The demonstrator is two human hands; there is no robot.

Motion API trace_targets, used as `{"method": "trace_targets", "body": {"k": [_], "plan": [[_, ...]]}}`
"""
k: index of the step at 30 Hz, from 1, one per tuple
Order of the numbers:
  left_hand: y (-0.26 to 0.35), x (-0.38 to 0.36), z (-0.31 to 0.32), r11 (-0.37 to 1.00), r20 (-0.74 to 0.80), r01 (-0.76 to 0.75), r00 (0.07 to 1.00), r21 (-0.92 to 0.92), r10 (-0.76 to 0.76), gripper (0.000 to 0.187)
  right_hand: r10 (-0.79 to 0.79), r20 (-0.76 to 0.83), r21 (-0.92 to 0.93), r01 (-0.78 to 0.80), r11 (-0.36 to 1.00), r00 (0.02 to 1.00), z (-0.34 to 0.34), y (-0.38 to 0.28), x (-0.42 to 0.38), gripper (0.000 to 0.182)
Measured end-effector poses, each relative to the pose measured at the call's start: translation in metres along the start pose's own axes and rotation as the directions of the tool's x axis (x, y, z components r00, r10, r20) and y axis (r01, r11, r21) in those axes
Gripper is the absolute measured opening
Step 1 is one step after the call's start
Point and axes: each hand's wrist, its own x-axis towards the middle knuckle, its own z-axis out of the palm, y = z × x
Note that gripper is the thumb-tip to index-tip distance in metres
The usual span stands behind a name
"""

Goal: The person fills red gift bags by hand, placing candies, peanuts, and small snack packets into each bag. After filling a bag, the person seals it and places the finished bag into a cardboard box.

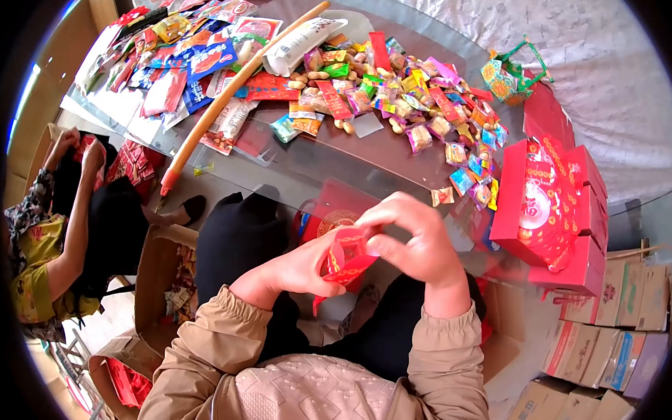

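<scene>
My left hand (pixel 304 267) is wrapped round a small red gift bag (pixel 347 264) with gold markings, held above my lap with its open mouth facing up. My right hand (pixel 418 239) is closed, thumb and fingers pinched at the right edge of the bag's mouth. Whether anything else sits between those fingertips is hidden. Beyond both hands, wrapped candies and peanuts in shells (pixel 388 86) lie heaped on the glass table (pixel 308 164). A red printed sheet or bag (pixel 336 210) shows below the glass edge, partly covered by my hands.
A long wooden stick (pixel 237 84) crosses the table beside many snack packets (pixel 186 60). Red gift boxes (pixel 551 206) and a green basket-shaped box (pixel 512 72) stand at right. Cardboard boxes (pixel 605 353) are stacked lower right. Another person (pixel 61 245) sits at left, handling something red.
</scene>
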Motion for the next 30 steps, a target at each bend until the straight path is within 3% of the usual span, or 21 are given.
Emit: {"method": "trace_targets", "body": {"k": [1, 4, 6, 7, 8, 10, 13, 16, 18, 20, 21, 24, 27, 30], "plan": [[0.0, 0.0, -0.001, 1.0, 0.02, 0.007, 1.0, 0.011, -0.007, 0.084, -0.091, -0.027, 0.011, 0.091, 0.996, 0.995, 0.005, -0.001, 0.002, 0.016], [0.001, 0.0, 0.0, 0.998, 0.036, 0.055, 0.998, -0.027, -0.054, 0.089, 0.077, -0.224, 0.019, -0.075, 0.997, 0.971, -0.001, 0.003, -0.01, 0.014], [0.002, -0.001, 0.002, 0.997, 0.013, 0.065, 0.998, -0.034, -0.064, 0.088, 0.159, -0.374, -0.366, -0.303, 0.88, 0.914, -0.023, 0.013, -0.019, 0.017], [0.002, -0.001, 0.003, 0.999, -0.005, 0.049, 0.999, -0.022, -0.049, 0.088, 0.19, -0.433, -0.463, -0.398, 0.792, 0.881, -0.033, 0.032, -0.027, 0.018], [0.001, 0.0, 0.004, 0.999, -0.022, 0.034, 0.999, -0.01, -0.034, 0.089, 0.151, -0.455, -0.543, -0.408, 0.733, 0.877, -0.043, 0.054, -0.04, 0.025], [0.002, 0.0, 0.006, 0.999, -0.03, 0.044, 0.999, -0.016, -0.044, 0.089, 0.218, -0.467, -0.622, -0.493, 0.608, 0.857, -0.052, 0.087, -0.062, 0.034], [0.005, 0.0, 0.006, 0.995, -0.008, 0.09, 0.996, -0.041, -0.09, 0.086, 0.35, -0.438, -0.643, -0.561, 0.522, 0.828, -0.049, 0.088, -0.06, 0.032], [0.005, 0.001, 0.007, 0.997, -0.004, 0.08, 0.997, -0.021, -0.081, 0.083, 0.39, -0.472, -0.59, -0.612, 0.527, 0.791, -0.046, 0.085, -0.057, 0.029], [0.002, 0.003, 0.009, 0.998, 0.004, 0.055, 0.999, -0.012, -0.055, 0.082, 0.432, -0.47, -0.442, -0.629, 0.639, 0.769, -0.044, 0.083, -0.057, 0.024], [0.003, 0.004, 0.009, 0.999, 0.01, 0.051, 0.999, 0.012, -0.051, 0.083, 0.475, -0.473, -0.201, -0.616, 0.762, 0.742, -0.039, 0.08, -0.053, 0.021], [0.004, 0.003, 0.009, 0.999, 0.009, 0.048, 0.999, 0.024, -0.048, 0.083, 0.464, -0.424, 0.08, -0.478, 0.875, 0.778, -0.036, 0.062, -0.044, 0.014], [-0.006, 0.004, 0.004, 0.998, 0.029, 0.061, 0.998, 0.015, -0.062, 0.087, 0.371, -0.248, 0.299, -0.293, 0.908, 0.895, -0.021, 0.016, -0.036, 0.014], [-0.012, 0.007, 0.001, 0.997, 0.075, 0.069, 0.995, 0.045, -0.072, 0.085, 0.165, -0.074, 0.053, -0.162, 0.985, 0.983, -0.011, -0.001, -0.027, 0.014], [-0.007, 0.006, 0.006, 0.999, 0.034, 0.033, 0.999, 0.026, -0.034, 0.081, 0.024, 0.001, -0.014, -0.024, 1.0, 1.0, -0.01, 0.005, -0.024, 0.017]]}}
